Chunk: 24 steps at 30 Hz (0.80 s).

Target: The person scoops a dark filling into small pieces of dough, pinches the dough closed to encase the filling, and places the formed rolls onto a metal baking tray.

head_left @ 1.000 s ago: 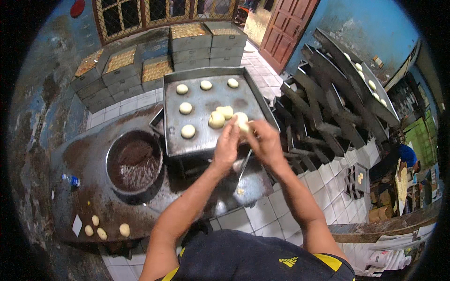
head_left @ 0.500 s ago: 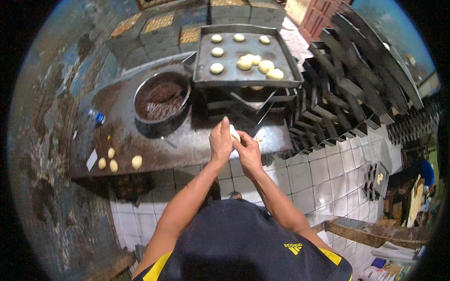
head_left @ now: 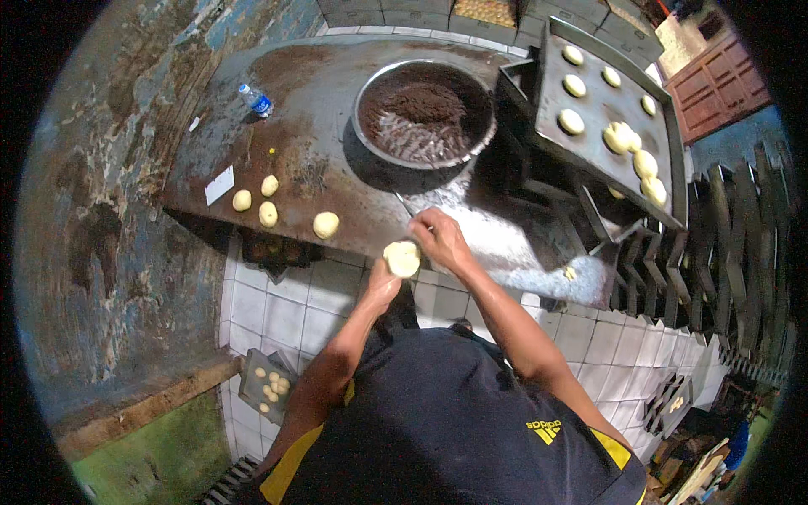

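Observation:
My left hand [head_left: 385,282] holds a flattened round of pale dough [head_left: 402,259] at the table's near edge. Just above and right of it, my right hand [head_left: 443,241] has its fingers curled together at the near end of a thin metal utensil [head_left: 405,204]; the exact grip is partly hidden. Beyond the utensil stands a large metal bowl [head_left: 368,139] with dark brown crumbly filling [head_left: 425,105]. On the table to the left lie several dough balls, the nearest dough ball [head_left: 326,224] apart from the others.
At the right, a raised metal tray [head_left: 589,114] carries several dough balls. Stacked dark trays [head_left: 724,244] stand beyond it. A small bottle [head_left: 255,101] and a white card [head_left: 220,185] sit on the table [head_left: 303,76]. Dough scraps [head_left: 570,273] lie near its right corner.
My view has turned left. My hands have parted: the dough now lies flattened in my left hand, and my right hand has reached the utensil beside the bowl.

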{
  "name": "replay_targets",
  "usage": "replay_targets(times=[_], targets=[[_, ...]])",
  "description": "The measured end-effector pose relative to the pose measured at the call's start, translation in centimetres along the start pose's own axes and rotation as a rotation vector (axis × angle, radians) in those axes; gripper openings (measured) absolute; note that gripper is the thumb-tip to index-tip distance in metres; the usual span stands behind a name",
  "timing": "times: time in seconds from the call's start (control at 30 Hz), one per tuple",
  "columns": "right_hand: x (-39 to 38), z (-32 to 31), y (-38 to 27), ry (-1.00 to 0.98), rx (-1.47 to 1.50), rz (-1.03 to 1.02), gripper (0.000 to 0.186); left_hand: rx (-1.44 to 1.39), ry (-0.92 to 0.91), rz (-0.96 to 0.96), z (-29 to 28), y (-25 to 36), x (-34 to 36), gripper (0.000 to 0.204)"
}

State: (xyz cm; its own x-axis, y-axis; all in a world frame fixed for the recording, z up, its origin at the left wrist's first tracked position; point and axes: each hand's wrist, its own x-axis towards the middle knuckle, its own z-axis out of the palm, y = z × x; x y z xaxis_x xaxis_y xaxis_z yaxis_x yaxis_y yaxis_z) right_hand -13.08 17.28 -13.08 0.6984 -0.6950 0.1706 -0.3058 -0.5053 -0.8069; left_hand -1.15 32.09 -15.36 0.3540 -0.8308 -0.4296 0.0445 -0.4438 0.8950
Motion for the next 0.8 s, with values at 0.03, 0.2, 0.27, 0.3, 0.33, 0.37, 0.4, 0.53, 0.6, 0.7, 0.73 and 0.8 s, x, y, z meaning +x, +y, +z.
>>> replay_targets(times=[0.03,0.2,0.27,0.3,0.33,0.37,0.4,0.53,0.6,0.7,0.73,0.8], targets=[[2.3,1.4,2.2,0.039,-0.018,0.099,0.024,0.024,0.030,0.144,-1.5,1.1,1.1,0.040],[6.2,8.9,8.5,-0.144,-0.640,0.161,0.019,-0.154,-0.013,0.367,-8.7,8.1,6.6,0.086],[6.8,9.2,7.7,-0.314,-0.519,0.221,0.018,-0.225,0.028,0.413,-11.5,9.6,8.7,0.078],[8.0,8.7,6.9,-0.387,-0.463,0.255,0.018,-0.232,0.004,0.358,-12.7,10.3,9.9,0.074],[9.1,8.1,6.2,-0.350,-0.310,0.304,0.018,-0.238,-0.020,0.302,-14.1,11.0,10.9,0.069],[11.0,5.9,3.1,-0.314,-0.160,0.350,0.017,-0.248,-0.040,0.245,-15.3,11.9,11.7,0.065],[12.1,3.7,0.9,-0.262,-0.011,0.420,0.017,-0.186,-0.077,0.294,-15.7,13.0,13.4,0.055],[19.0,-2.1,0.7,-0.033,-0.194,0.434,0.016,0.041,-0.033,0.541,-16.4,15.1,18.7,0.057],[20.9,-2.7,4.7,0.082,-0.359,0.383,0.023,-0.056,-0.013,0.419,-15.9,15.6,21.1,0.059],[24.0,-0.3,9.9,-0.082,-0.694,0.633,0.030,-0.196,0.011,0.336,-15.5,16.6,23.3,0.064],[24.2,0.1,10.6,-0.153,-0.676,0.626,0.028,-0.225,-0.001,0.298,-15.7,17.2,23.7,0.064],[24.5,1.2,12.0,-0.293,-0.634,0.602,0.024,-0.210,0.019,0.279,-16.3,16.9,24.6,0.063]])
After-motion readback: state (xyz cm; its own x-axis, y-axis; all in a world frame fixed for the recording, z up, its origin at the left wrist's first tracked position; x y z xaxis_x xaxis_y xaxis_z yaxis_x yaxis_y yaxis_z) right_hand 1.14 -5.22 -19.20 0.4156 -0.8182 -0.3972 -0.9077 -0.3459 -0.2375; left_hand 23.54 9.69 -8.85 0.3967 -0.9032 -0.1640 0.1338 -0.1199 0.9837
